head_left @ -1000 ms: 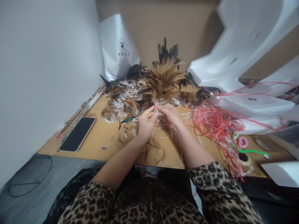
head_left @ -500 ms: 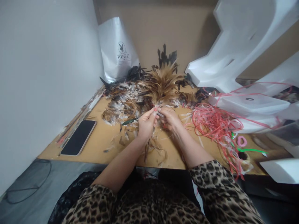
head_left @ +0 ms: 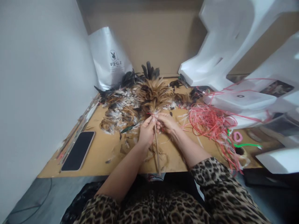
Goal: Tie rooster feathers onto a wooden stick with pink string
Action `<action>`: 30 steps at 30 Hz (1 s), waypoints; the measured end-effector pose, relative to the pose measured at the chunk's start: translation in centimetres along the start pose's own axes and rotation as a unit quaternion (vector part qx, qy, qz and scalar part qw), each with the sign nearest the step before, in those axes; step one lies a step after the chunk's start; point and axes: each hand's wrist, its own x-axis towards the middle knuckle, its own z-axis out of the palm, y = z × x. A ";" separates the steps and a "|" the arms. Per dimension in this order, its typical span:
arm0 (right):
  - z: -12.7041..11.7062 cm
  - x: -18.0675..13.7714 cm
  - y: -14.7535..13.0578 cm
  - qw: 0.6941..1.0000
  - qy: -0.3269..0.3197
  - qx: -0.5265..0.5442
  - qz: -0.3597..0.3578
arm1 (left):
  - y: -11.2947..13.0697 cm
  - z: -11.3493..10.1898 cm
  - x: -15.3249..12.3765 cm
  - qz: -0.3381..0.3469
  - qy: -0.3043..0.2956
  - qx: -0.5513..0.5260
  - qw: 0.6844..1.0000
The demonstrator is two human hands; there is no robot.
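Both hands meet at the base of a feather duster (head_left: 156, 93), whose tan plumes fan away from me and end in dark tips. Its thin stick (head_left: 158, 155) runs down from the hands toward the table's front edge. My left hand (head_left: 146, 132) is closed round the stick, thumb and fingers pinching just under the feathers. From the other side my right hand (head_left: 167, 122) is closed in a pinch at the same spot. A little red shows at the binding, but what lies between the fingertips is too small to make out.
Loose feathers (head_left: 116, 115) heap up left of the duster. A phone (head_left: 78, 151) lies near the left edge. On the right is a tangle of red plastic strips (head_left: 205, 119), beside white foam pieces (head_left: 245, 96). A silver bag (head_left: 109, 62) leans at the back.
The duster's stick now shows below my hands, pointing toward me; earlier it was mostly hidden. My hands stay together at the feather base. The camera view has shifted slightly.
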 end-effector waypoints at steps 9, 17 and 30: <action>-0.6 0.3 0.6 0.984 0.019 -0.126 -0.122 | -0.4 -1.7 1.5 -0.072 0.039 -0.035 0.996; -1.1 0.8 0.5 0.984 0.013 -0.130 -0.125 | 1.2 -2.9 1.6 -0.196 -0.010 -0.075 0.978; -4.1 -0.7 -1.9 0.964 0.001 -0.258 -0.059 | 1.3 -3.5 2.1 -0.147 0.029 -0.080 0.985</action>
